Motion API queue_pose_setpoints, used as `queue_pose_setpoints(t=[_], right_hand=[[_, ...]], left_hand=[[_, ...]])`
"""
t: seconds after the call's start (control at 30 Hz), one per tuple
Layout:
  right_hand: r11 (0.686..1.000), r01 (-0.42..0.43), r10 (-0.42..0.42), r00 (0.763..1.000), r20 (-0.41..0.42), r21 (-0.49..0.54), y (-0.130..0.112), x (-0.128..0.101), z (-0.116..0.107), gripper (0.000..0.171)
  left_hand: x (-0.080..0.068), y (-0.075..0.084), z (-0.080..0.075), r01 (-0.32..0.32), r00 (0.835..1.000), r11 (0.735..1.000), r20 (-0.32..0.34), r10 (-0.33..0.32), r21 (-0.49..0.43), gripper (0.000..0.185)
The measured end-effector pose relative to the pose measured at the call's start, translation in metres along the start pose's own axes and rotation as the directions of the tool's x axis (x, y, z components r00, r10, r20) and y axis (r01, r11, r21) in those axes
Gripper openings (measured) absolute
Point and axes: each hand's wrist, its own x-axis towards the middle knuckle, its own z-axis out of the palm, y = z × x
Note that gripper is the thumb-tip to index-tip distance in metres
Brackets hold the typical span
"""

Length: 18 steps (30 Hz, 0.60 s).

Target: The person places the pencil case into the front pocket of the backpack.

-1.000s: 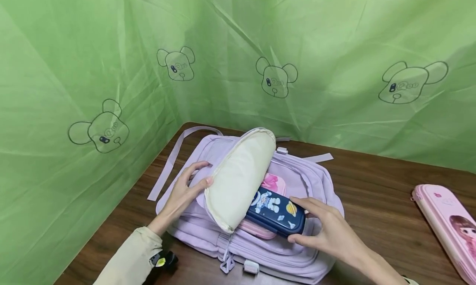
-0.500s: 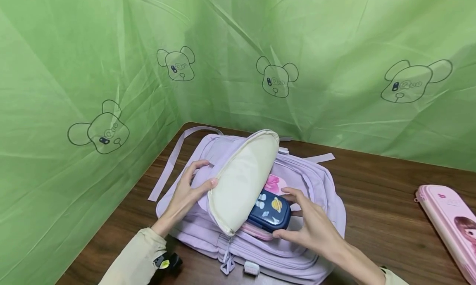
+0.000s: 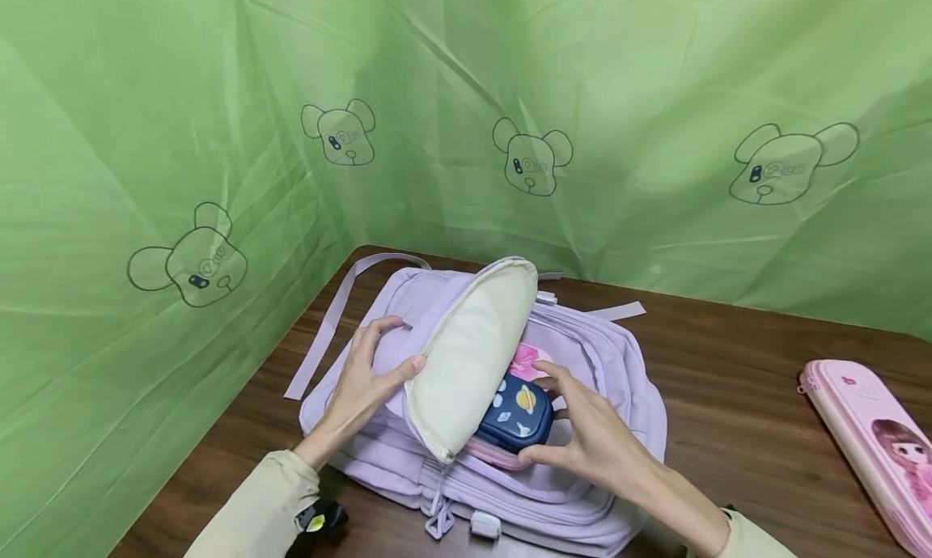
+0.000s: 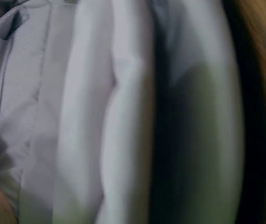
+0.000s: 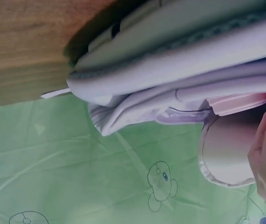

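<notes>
At the head view's lower centre, the right hand [image 3: 593, 437] is pinching the blue case [image 3: 515, 416] sitting partly under the flap [image 3: 469, 360] of the bag [image 3: 626, 392]. The left hand [image 3: 357, 392] is gripping the flap between thumb and fingers. A pink case [image 3: 870, 445] is lying lower right.

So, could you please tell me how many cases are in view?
3: a blue case in the right hand, a pink case under it in the bag, and a doll-print case on the table. The flap may hide more.
</notes>
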Motion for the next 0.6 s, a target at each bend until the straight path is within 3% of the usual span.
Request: queue_pose_setpoints(t=[0.33, 0.6], right_hand=[[0.986, -0.035, 0.042, 0.998, 0.042, -0.165, 0.000, -0.006, -0.004, 0.093], [0.945, 0.002, 0.021, 0.998, 0.066, -0.326, 0.010, -0.019, -0.011, 0.084]], left_hand=[[0.002, -0.002, 0.000, 0.035, 0.999, 0.996, 0.031, -0.038, 0.086, 0.061], [0.002, 0.000, -0.002, 0.042, 0.998, 0.995, 0.040, -0.046, 0.091, 0.061]])
